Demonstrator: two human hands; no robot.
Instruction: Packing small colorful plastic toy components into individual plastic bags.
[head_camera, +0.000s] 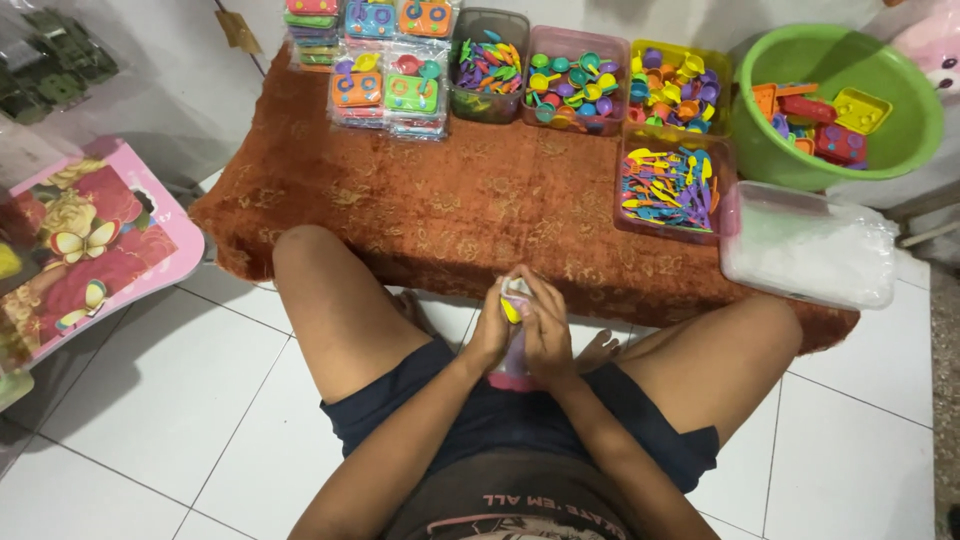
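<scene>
1. At the centre of the frame, the left hand (492, 330) and right hand (545, 335) press together, fingers curled shut around a small clear packet (516, 290) with a yellow toy piece (510, 310) inside - held above the lap.
2. To do this well, I judge both thumbs should pinch the packet's top edge firmly, so the slippery film does not twist.
3. Behind the hands lies a brown rug (450, 210); along its upper edge sit 3 boxes of coloured toy pieces (575, 80).
4. At upper right stands a green basin (900, 130) - with a clear tub of bags (810, 245) below it.
</scene>
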